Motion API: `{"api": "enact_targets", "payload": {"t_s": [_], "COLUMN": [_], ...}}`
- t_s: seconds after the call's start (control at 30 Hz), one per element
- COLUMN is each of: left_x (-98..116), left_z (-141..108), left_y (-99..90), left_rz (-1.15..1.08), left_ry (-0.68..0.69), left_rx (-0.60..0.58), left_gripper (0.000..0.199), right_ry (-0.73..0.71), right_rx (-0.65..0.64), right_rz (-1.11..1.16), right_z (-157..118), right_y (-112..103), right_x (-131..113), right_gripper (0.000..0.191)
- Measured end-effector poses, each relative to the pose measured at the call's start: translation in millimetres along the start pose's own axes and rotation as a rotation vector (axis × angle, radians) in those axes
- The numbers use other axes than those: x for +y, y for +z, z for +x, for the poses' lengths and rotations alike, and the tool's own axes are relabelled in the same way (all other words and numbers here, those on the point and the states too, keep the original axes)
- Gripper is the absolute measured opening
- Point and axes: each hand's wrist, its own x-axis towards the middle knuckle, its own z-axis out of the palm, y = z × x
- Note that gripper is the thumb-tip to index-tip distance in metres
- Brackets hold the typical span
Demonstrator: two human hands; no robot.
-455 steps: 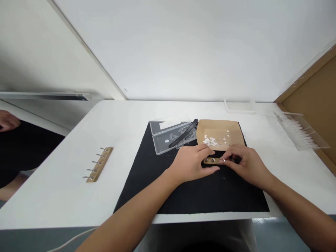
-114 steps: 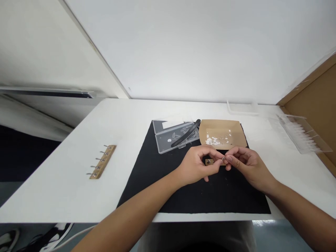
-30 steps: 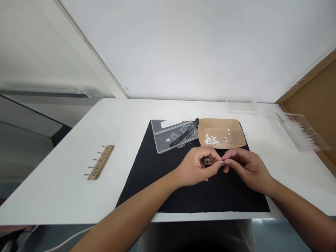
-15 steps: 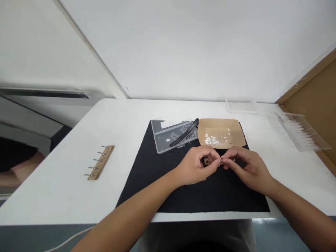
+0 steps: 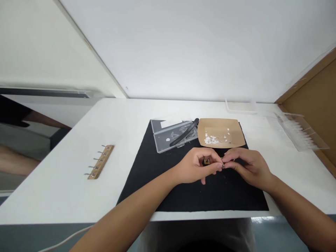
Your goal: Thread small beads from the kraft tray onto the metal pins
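Note:
My left hand is closed in a pinch above the black mat. My right hand pinches from the other side, and the fingertips of both meet around a tiny shiny thing, too small to name. Through the gap in my left fingers shows a bit of a wooden piece with a metal spot. Just beyond the hands sits a brown paper tray holding many small white flakes. To its left, a dark curved nail file lies across an open clear plastic case with clear nail tips inside.
On the white table at the left lies a wooden strip with several metal pegs. Clear trays with pale nail tips are at the right, and a white shallow tray is by the wall. Another person's arm shows at far left.
My fingertips have shifted slightly down and right around the tiny thing, and a left finger now hangs lower. At far left the other person's arms have moved.

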Motion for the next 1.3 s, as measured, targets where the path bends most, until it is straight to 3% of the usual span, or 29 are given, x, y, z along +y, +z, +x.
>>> {"api": "enact_targets", "payload": {"t_s": [0.4, 0.7, 1.03, 1.13, 1.3], "left_x": [-0.9, -2.4, -3.1, -4.4, -8.7], "left_z": [2.4, 2.4, 3.1, 3.5, 7.4], "left_y": [-4.8, -2.1, 0.5, 0.6, -3.7], "left_rz": [-0.039, -0.047, -0.044, 0.111, 0.672], "left_ry": [-0.063, -0.079, -0.085, -0.001, 0.357], "left_rx": [-0.038, -0.045, 0.016, 0.131, 0.402], "left_gripper": [0.031, 0.032, 0.034, 0.030, 0.015], "right_ry": [-0.033, -0.139, -0.140, -0.151, -0.170], "right_rx": [-0.063, -0.071, -0.055, -0.055, -0.020], "right_rz": [-0.067, -0.173, -0.243, -0.252, -0.259], "right_z": [0.4, -0.5, -3.1, -3.7, -3.5], "right_y": [-4.9, -5.3, -4.9, -5.4, -4.7], "right_x": [-1.7, 0.6, 0.6, 0.9, 2.9], "right_gripper": [0.008, 0.012, 0.019, 0.022, 0.027]}}
